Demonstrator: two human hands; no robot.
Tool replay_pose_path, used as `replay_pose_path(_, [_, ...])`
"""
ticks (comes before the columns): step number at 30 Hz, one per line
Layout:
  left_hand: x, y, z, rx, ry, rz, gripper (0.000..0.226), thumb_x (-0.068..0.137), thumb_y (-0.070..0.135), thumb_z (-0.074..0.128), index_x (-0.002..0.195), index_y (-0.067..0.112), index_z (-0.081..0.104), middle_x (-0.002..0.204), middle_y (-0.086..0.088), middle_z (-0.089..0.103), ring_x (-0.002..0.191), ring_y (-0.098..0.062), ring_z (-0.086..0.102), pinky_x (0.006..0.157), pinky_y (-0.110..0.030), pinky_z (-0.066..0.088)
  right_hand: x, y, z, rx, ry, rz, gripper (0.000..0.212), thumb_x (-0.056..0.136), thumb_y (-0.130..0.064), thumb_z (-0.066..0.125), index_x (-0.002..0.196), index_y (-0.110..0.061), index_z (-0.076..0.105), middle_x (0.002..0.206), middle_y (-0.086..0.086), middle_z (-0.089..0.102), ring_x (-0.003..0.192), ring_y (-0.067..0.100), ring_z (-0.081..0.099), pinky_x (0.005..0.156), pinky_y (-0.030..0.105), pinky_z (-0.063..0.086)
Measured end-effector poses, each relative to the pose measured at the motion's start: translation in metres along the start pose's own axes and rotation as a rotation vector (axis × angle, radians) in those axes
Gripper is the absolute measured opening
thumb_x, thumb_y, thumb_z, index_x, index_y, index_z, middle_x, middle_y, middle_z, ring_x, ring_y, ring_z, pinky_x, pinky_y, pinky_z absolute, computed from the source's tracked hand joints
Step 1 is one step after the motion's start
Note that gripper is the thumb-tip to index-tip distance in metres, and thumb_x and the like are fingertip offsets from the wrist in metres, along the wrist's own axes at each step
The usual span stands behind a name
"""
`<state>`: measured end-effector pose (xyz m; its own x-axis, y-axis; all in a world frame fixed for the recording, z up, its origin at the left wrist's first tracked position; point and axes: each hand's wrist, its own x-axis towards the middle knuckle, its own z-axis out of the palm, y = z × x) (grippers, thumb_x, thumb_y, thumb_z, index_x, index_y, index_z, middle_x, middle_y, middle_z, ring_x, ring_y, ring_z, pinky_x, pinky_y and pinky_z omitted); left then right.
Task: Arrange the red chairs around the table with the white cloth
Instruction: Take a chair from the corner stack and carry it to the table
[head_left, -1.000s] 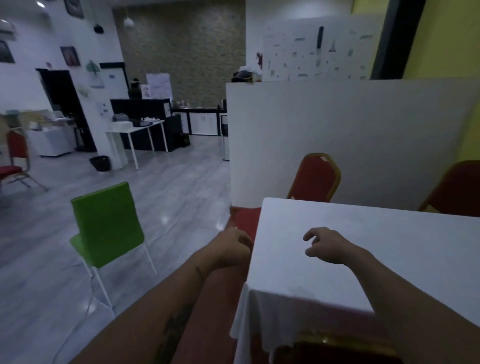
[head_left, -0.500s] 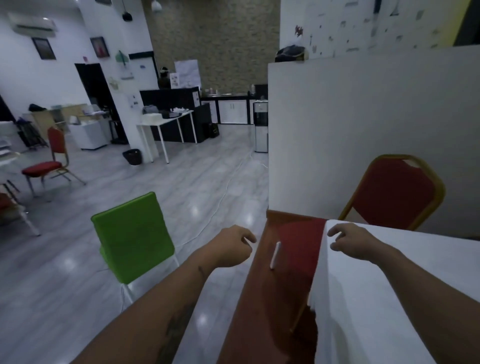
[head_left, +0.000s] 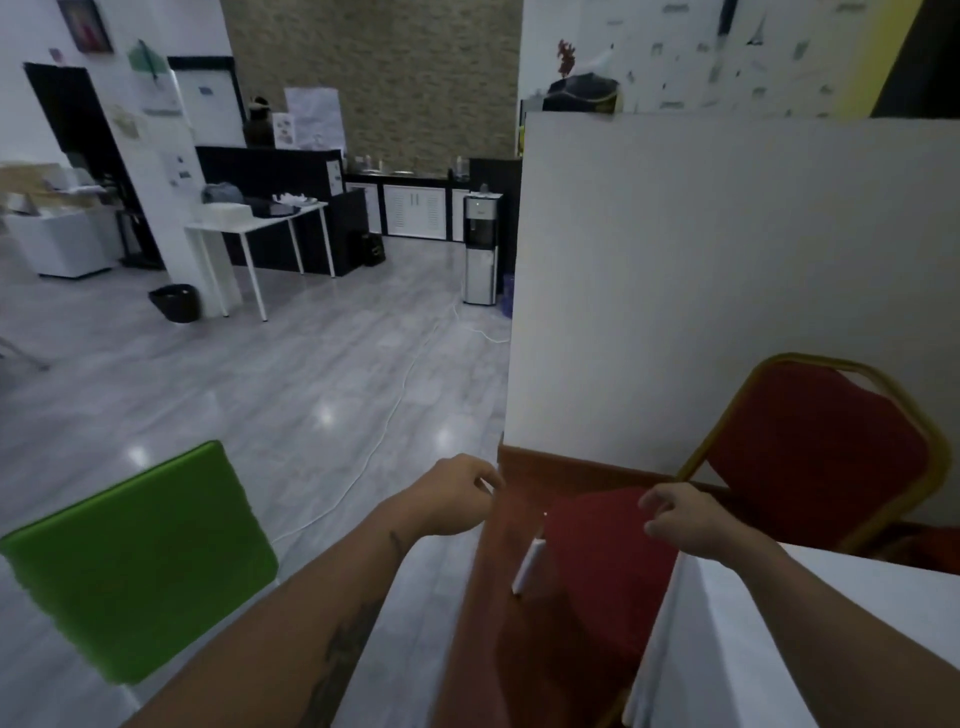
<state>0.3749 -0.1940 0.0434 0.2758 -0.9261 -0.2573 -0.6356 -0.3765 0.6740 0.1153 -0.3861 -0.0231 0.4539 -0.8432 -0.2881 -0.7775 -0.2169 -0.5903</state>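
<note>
Red chair (head_left: 810, 457) with gold frame stands upright at the far side of the table with the white cloth (head_left: 779, 649), just beyond its far left corner; backrest rises against the white partition wall (head_left: 727, 270), padded front of the back facing the table and camera, seat (head_left: 597, 561) extending toward the camera and left, partly hidden behind the cloth edge. Backrest long axis runs vertical, tilted slightly back toward the partition. Chair sits on a reddish-brown raised floor strip (head_left: 483, 623) that runs along the table's left edge. A small white stick-like object (head_left: 527, 564) shows over the strip beside the seat's left edge, long axis running near-to-far; cannot tell what it is or whether it is resting. Left hand (head_left: 457, 499) is out in front over the left edge of the strip, palm down, fingers curled loosely, holding nothing, not touching the chair. Left forearm comes in from bottom left, tattoo visible. Right hand (head_left: 685, 519) hovers above the seat near the table's far left corner, palm down, fingers loosely bent and slightly spread, empty, no contact with chair or cloth visible. Right forearm crosses over the table's far left corner. Green chair (head_left: 135, 561) stands on grey floor at lower left, well apart from the table. Further back: white desk (head_left: 254, 221), black bin (head_left: 176, 309), water dispenser (head_left: 480, 249).
</note>
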Motion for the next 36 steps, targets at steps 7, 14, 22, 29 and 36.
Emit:
replay_pose_path(7, [0.121, -0.014, -0.054, 0.057, -0.107, 0.064, 0.043, 0.089, 0.006, 0.053, 0.129, 0.017, 0.065, 0.127, -0.008, 0.069, 0.111, -0.021, 0.068, 0.083, -0.022, 0.053, 0.074, -0.027, -0.011, 0.075, 0.081, 0.121, 0.025, 0.086, -0.011, 0.072, 0.107, -0.024, 0.068, 0.107, 0.0, 0.063, 0.097, 0.017, 0.063, 0.076, 0.029, 0.052])
replay_pose_path(14, [0.263, 0.013, -0.056, 0.152, -0.195, 0.188, 0.038, 0.089, 0.013, 0.058, 0.125, 0.018, 0.069, 0.12, -0.005, 0.072, 0.103, -0.017, 0.068, 0.089, -0.025, 0.054, 0.153, -0.004, -0.045, 0.126, 0.177, 0.252, 0.027, 0.082, -0.014, 0.072, 0.107, -0.025, 0.07, 0.106, 0.002, 0.066, 0.088, 0.015, 0.066, 0.06, 0.02, 0.046])
replay_pose_path(22, [0.431, 0.11, -0.021, 0.252, -0.337, 0.33, 0.039, 0.088, 0.015, 0.054, 0.122, 0.022, 0.069, 0.112, 0.001, 0.075, 0.091, -0.012, 0.068, 0.075, -0.018, 0.054, 0.249, 0.058, -0.125, 0.204, 0.289, 0.441, 0.028, 0.083, -0.016, 0.07, 0.107, -0.029, 0.068, 0.107, 0.002, 0.068, 0.089, 0.013, 0.064, 0.069, 0.026, 0.05])
replay_pose_path(29, [0.545, 0.242, 0.034, 0.273, -0.507, 0.531, 0.038, 0.093, 0.013, 0.052, 0.129, 0.017, 0.065, 0.117, -0.006, 0.071, 0.106, -0.02, 0.067, 0.087, -0.027, 0.051, 0.278, 0.107, -0.207, 0.251, 0.466, 0.599, 0.03, 0.083, -0.015, 0.072, 0.11, -0.026, 0.068, 0.109, 0.002, 0.068, 0.102, 0.02, 0.064, 0.08, 0.025, 0.044])
replay_pose_path(36, [0.631, 0.35, 0.115, 0.291, -0.627, 0.786, 0.034, 0.092, 0.014, 0.054, 0.122, 0.017, 0.069, 0.123, -0.006, 0.069, 0.116, -0.023, 0.064, 0.098, -0.031, 0.051, 0.316, 0.155, -0.252, 0.439, 0.727, 0.827, 0.046, 0.085, -0.019, 0.07, 0.13, -0.023, 0.063, 0.126, 0.009, 0.064, 0.116, 0.027, 0.059, 0.093, 0.033, 0.047])
